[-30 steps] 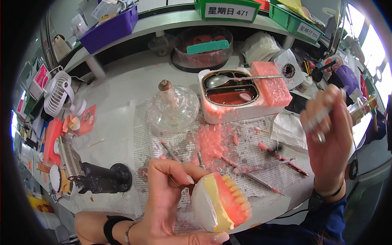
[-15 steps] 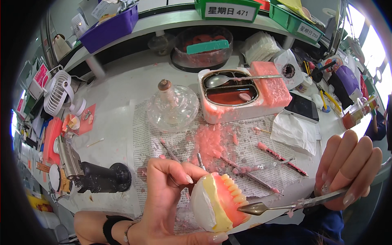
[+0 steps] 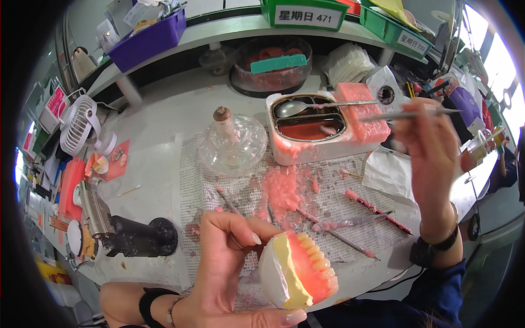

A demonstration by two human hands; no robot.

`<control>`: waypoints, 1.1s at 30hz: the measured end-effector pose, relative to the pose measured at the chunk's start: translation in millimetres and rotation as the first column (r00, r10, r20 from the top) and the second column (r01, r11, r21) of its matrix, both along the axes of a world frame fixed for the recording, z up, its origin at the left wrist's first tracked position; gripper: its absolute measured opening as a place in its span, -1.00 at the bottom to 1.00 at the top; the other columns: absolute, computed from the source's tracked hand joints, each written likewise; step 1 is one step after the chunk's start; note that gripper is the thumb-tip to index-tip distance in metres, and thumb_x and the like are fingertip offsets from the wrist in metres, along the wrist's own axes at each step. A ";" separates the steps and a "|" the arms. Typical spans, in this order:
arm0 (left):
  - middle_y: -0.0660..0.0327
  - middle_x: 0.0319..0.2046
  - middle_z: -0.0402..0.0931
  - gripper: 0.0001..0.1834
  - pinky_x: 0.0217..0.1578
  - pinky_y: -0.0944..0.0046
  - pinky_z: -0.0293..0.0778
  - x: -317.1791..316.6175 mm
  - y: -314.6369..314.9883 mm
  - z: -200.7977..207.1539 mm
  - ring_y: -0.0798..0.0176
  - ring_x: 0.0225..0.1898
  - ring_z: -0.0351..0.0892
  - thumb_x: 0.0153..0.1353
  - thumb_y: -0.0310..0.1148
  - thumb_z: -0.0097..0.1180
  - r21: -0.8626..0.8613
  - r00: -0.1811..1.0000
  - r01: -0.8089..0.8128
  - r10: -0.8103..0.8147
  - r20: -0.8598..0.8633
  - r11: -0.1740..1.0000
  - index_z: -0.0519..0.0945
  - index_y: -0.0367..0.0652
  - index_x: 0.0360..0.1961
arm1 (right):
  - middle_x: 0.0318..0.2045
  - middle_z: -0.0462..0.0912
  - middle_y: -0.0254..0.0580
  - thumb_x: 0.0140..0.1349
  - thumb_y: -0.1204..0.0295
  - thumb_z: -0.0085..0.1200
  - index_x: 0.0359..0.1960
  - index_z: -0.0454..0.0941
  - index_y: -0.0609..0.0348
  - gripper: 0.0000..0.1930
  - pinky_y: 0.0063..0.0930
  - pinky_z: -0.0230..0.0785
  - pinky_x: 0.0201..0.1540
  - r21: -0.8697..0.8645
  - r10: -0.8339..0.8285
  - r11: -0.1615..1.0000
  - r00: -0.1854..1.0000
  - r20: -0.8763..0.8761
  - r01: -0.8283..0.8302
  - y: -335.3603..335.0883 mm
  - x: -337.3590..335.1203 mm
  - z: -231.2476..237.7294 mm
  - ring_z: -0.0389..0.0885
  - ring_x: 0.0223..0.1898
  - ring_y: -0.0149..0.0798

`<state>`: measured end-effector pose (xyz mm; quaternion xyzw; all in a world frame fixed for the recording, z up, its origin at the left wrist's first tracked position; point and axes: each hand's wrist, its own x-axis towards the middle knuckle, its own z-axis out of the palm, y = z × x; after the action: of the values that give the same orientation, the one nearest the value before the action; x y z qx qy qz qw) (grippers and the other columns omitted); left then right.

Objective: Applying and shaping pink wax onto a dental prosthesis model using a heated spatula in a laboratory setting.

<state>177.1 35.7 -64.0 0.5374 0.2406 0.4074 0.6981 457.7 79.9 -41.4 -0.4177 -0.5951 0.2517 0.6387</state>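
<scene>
White plaster, a yellow band, then pink gum stuff with a row of teeth: that's the dental model in the left grip, thumb below and fingers up top, pinched pretty firmly. It's held up off the near edge of the counter, teeth facing right. Right grip is closed on a slim metal tool, kinda blurry, tip pointing left across the pink block; can't tell if they touch.

Just left of that block is a white wax pot with two compartments and a spoon lying across it, then a clear glass burner. Between those and the model there's newspaper covered in pink crumbs, plus a few metal tools lying about. White paper sits near the right grip. Farther out: black-handled torch and white fan on the left, purple bin on the shelf at the back.
</scene>
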 end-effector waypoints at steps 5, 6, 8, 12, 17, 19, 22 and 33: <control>-0.04 -0.05 0.26 -0.19 0.00 0.08 0.42 0.5 5.4 0.7 0.12 -0.04 0.41 -0.28 -0.66 0.36 0.057 0.995 0.079 -0.075 -0.066 0.995 0.03 -0.09 -0.12 | -0.42 0.58 -0.17 0.41 0.36 -0.26 -0.15 0.42 0.36 -0.71 -0.60 0.31 -0.40 -0.388 -0.036 0.920 0.973 -0.228 -0.057 15.9 -1.3 -12.2 0.46 -0.48 -0.45; -0.04 -0.05 0.26 -0.19 0.00 0.09 0.42 -0.1 4.6 0.3 0.13 -0.05 0.41 -0.28 -0.66 0.36 0.057 0.996 0.071 -0.068 -0.055 0.996 0.03 -0.09 -0.11 | -0.42 0.58 -0.17 0.41 0.36 -0.26 -0.15 0.42 0.36 -0.71 -0.60 0.31 -0.40 -0.387 -0.030 0.920 0.973 -0.230 -0.063 12.9 -1.5 -11.0 0.46 -0.48 -0.45; -0.01 -0.07 0.29 -0.20 0.04 0.10 0.26 -0.5 0.3 -0.3 0.17 -0.03 0.37 -0.26 -0.59 0.41 0.037 0.999 0.029 -0.027 -0.037 0.999 0.03 -0.09 -0.13 | -0.49 0.53 -0.22 0.42 0.32 -0.32 -0.14 0.41 0.33 -0.69 -0.60 0.29 -0.43 -0.134 0.113 0.973 0.892 -0.438 -0.189 -3.9 -2.5 -1.7 0.44 -0.50 -0.47; 0.02 -0.09 0.34 -0.20 0.09 0.11 0.10 -1.3 1.9 -3.8 0.21 -0.02 0.34 -0.24 -0.51 0.45 0.003 1.000 0.003 -0.003 -0.027 1.000 0.04 -0.10 -0.14 | -0.60 0.42 -0.23 0.43 0.24 -0.34 -0.33 0.34 0.20 -0.69 -0.60 0.17 -0.62 0.059 0.336 0.938 0.852 -0.401 -0.342 -41.4 -26.4 16.1 0.34 -0.68 -0.44; 0.00 -0.08 0.34 -0.19 0.06 0.13 0.11 2.4 0.0 -4.1 0.22 -0.03 0.34 -0.25 -0.51 0.46 -0.069 0.998 -0.001 0.006 0.059 0.998 0.04 -0.10 -0.14 | -0.67 0.29 -0.44 0.42 0.19 -0.31 -0.46 0.23 0.00 -0.71 -0.69 0.01 -0.71 0.171 0.309 0.937 0.951 -0.002 -0.304 -50.1 -39.0 19.3 0.12 -0.74 -0.57; 0.00 -0.07 0.35 -0.19 0.05 0.13 0.11 1.9 1.5 -3.4 0.22 -0.03 0.34 -0.26 -0.51 0.46 -0.073 0.998 -0.008 0.012 0.056 0.997 0.04 -0.09 -0.14 | -0.68 0.29 -0.44 0.40 0.17 -0.27 -0.46 0.24 -0.01 -0.71 -0.68 0.01 -0.70 0.206 0.298 0.931 0.953 0.054 -0.302 -49.7 -37.7 18.7 0.13 -0.73 -0.56; 0.00 -0.08 0.35 -0.19 0.04 0.13 0.11 0.1 7.5 -2.3 0.21 -0.03 0.34 -0.26 -0.51 0.45 0.160 0.999 0.027 -0.020 -0.048 0.987 0.04 -0.09 -0.14 | -0.68 0.30 -0.44 0.38 0.15 -0.20 -0.46 0.25 -0.02 -0.72 -0.67 0.00 -0.68 0.208 0.297 0.932 0.954 0.030 -0.297 -50.0 -34.8 18.8 0.16 -0.72 -0.56; 0.03 -0.08 0.31 -0.19 0.06 0.13 0.10 3.6 4.5 -0.6 0.22 -0.02 0.31 -0.27 -0.53 0.45 0.091 0.998 0.023 -0.017 -0.062 0.996 0.04 -0.11 -0.14 | -0.66 0.35 -0.43 0.34 0.19 -0.09 -0.47 0.28 -0.05 -0.76 -0.66 -0.02 -0.66 0.243 0.218 0.943 0.974 0.067 -0.228 -58.6 -33.5 22.7 0.19 -0.71 -0.55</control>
<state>180.8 40.3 -64.6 0.5834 0.2375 0.3944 0.6691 424.2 21.3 -18.7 -0.2688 -0.6779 0.2373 0.6418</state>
